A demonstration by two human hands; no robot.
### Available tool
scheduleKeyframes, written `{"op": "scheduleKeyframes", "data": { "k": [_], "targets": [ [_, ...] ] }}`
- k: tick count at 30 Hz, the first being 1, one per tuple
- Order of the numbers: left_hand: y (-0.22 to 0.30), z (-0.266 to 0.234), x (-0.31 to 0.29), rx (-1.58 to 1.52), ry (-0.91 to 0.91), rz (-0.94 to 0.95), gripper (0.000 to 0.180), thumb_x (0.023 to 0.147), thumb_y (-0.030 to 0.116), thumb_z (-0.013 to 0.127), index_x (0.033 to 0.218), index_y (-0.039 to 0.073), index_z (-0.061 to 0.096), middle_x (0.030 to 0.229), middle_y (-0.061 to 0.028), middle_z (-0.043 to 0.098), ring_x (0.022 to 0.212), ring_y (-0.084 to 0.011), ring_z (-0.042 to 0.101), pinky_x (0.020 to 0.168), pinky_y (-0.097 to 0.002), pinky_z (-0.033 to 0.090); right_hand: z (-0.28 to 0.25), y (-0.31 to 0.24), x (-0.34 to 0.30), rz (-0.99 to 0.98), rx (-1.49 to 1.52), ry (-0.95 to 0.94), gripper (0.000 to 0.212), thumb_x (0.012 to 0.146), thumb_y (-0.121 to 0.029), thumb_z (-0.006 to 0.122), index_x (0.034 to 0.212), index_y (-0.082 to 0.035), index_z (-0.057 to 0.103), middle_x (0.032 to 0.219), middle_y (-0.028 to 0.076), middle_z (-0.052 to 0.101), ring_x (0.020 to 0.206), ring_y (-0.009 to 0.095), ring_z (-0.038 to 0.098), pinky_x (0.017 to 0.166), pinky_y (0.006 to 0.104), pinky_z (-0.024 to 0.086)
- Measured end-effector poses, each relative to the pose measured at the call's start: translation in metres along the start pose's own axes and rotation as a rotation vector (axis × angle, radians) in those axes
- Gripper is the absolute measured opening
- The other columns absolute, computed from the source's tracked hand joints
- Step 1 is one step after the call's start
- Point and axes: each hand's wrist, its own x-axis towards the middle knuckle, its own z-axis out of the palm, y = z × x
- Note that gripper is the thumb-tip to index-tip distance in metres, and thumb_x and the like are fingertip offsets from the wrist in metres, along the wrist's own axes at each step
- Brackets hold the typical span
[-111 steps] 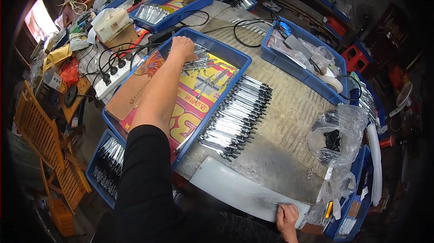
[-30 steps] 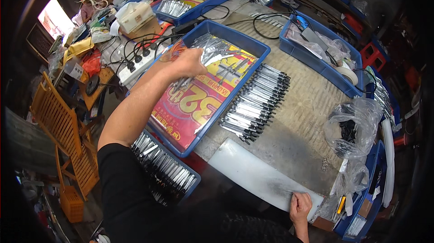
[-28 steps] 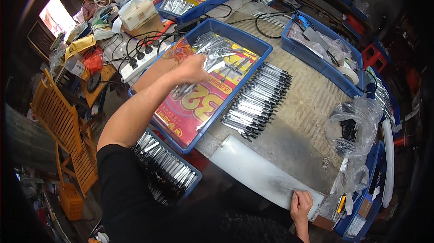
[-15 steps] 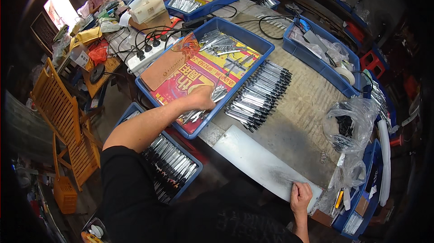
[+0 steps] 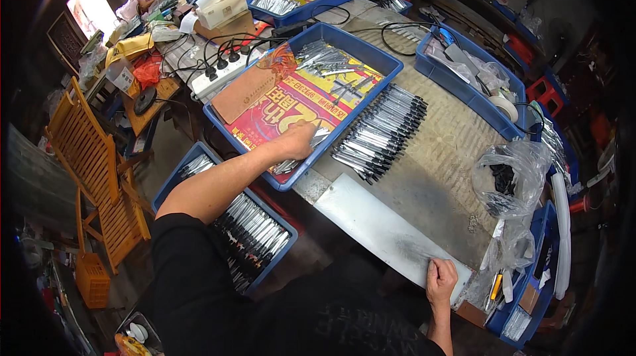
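Observation:
My left hand (image 5: 300,140) reaches into a blue tray (image 5: 389,66) lined with red and yellow printed sheets. Its fingers, hidden from view, are down by a pile of silvery pen parts (image 5: 287,166) along the tray's near right side. To the right of that tray, a long row of pens (image 5: 381,134) with clear barrels and black ends lies side by side on the table. Over the near end of a smooth, pale metal plate (image 5: 377,223), my right hand (image 5: 442,282) rests with its fingers curled in; whatever they may hold is hidden.
A second blue tray (image 5: 289,250) full of pens stands lower, under my left arm. A power strip (image 5: 222,76) with plugs and black cables lies beyond the lined tray. On the right are a blue bin (image 5: 464,94), a clear plastic bag (image 5: 513,170) and a yellow-handled cutter (image 5: 496,286).
The whole view has shifted slightly, with the lined tray sitting a little higher in it. My left hand stays at the pile, and my right hand has barely moved.

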Motion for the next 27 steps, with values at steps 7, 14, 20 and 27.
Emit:
{"op": "scheduleKeyframes", "data": {
  "k": [7,14,20,27],
  "targets": [
    [0.008,-0.014,-0.013,-0.007,-0.025,0.051,0.042,0.067,0.011,0.061,0.104,-0.007,0.051,0.104,-0.0277,0.053,0.106,-0.0385,0.048,0.091,-0.0393,0.039,0.0,0.0,-0.002,-0.008,-0.005,0.006,0.006,0.075,-0.003,0.057,0.078,0.003,0.058,0.064,0.013,0.052,0.058,0.028,0.048,0.055,0.0353,0.039],
    [-0.006,-0.012,-0.014,0.019,-0.077,0.088,0.056,0.07,0.013,0.059,0.12,-0.006,0.043,0.118,-0.0287,0.046,0.113,-0.0364,0.044,0.094,-0.0367,0.036,0.0,-0.004,-0.001,0.0,-0.021,-0.003,0.007,0.076,-0.004,0.057,0.078,0.003,0.058,0.061,0.012,0.049,0.057,0.027,0.046,0.055,0.0352,0.037],
    [0.0,-0.034,-0.017,-0.068,-0.18,0.007,0.06,0.07,0.024,0.063,0.118,-0.007,0.047,0.11,-0.0268,0.055,0.103,-0.0344,0.054,0.09,-0.0357,0.04,0.001,-0.002,-0.001,-0.021,-0.014,0.01,0.007,0.076,-0.003,0.057,0.078,0.003,0.059,0.062,0.013,0.05,0.057,0.026,0.047,0.055,0.0351,0.038],
    [-0.022,-0.035,-0.008,-0.187,-0.175,0.019,0.052,0.075,0.029,0.065,0.112,-0.006,0.052,0.106,-0.0223,0.058,0.098,-0.0292,0.056,0.084,-0.0346,0.043,0.001,-0.001,-0.002,-0.014,-0.024,0.006,0.006,0.076,-0.002,0.057,0.078,0.004,0.059,0.063,0.013,0.051,0.058,0.027,0.048,0.055,0.0351,0.039]
  ]
}}
